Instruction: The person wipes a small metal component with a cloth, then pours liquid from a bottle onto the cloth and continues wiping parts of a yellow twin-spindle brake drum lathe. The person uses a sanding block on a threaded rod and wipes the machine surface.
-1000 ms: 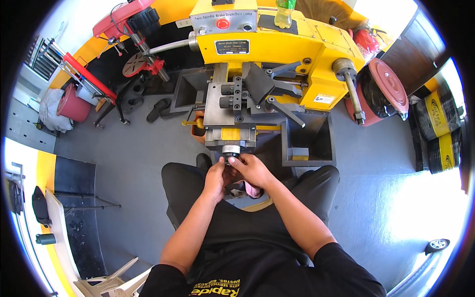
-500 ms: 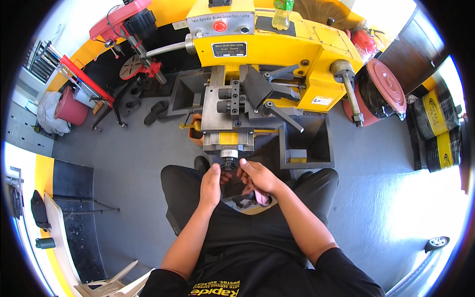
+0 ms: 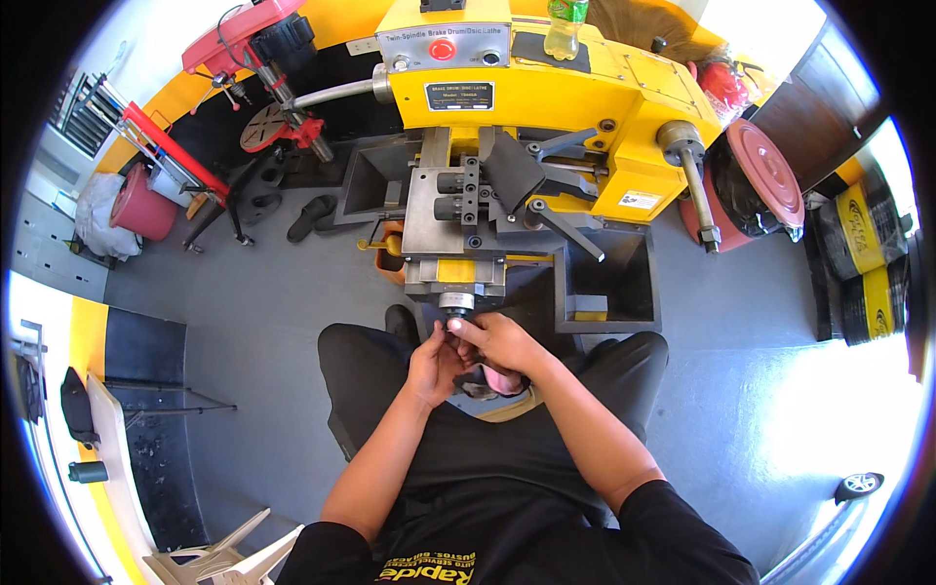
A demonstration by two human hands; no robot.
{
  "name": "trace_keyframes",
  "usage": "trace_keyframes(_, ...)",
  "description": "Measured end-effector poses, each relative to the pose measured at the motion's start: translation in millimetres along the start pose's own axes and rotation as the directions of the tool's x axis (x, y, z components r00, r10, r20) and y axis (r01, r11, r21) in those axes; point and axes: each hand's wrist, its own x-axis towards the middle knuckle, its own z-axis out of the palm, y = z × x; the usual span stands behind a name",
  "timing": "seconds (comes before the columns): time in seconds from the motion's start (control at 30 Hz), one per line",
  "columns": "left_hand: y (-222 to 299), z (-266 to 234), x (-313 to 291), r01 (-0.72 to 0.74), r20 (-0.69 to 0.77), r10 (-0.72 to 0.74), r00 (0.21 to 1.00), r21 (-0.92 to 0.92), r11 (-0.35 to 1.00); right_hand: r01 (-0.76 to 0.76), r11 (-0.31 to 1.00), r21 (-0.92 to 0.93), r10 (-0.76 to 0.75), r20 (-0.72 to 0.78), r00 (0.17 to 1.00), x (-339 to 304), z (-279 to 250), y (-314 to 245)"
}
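Observation:
Both hands are on the small dark handwheel (image 3: 456, 314) below a silver graduated collar (image 3: 455, 300), at the near end of the yellow brake lathe's (image 3: 546, 102) slide. My left hand (image 3: 434, 367) curls at the wheel's left and lower side, thumb up. My right hand (image 3: 499, 343) closes over it from the right, its thumb across the top. Between them the fingers overlap and hide most of the wheel. Just under my right hand is a pink cloth (image 3: 504, 380); whether its fingers hold it I cannot tell.
Dark metal trays (image 3: 606, 322) flank the slide. Black clamp levers (image 3: 570, 234) stick out above it. A plastic bottle (image 3: 565, 29) stands on the lathe. To the left are a red drill press (image 3: 229, 44) and slippers (image 3: 312, 216); to the right, a lidded red bin (image 3: 760, 175).
My hands have come together at the handwheel; the right hand moved left and its thumb now lies over the top. The view has shifted slightly.

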Motion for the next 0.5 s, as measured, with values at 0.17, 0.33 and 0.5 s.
trace_keyframes(0.17,-31,-29,14,0.108,0.248,-0.004,0.969,-0.404,0.908,-0.161,0.642,-0.75,-0.065,-0.263,0.963,-31,21,-67)
trace_keyframes(0.33,-12,13,3,0.113,-0.165,-0.144,0.976,-0.185,0.976,-0.15,0.638,-0.755,-0.084,-0.262,0.961,-31,12,-63)
trace_keyframes(0.5,8,5,-9,-0.068,-0.259,0.214,0.942,0.475,0.877,0.048,0.91,-0.411,-0.074,-0.048,0.996,-16,-22,5)
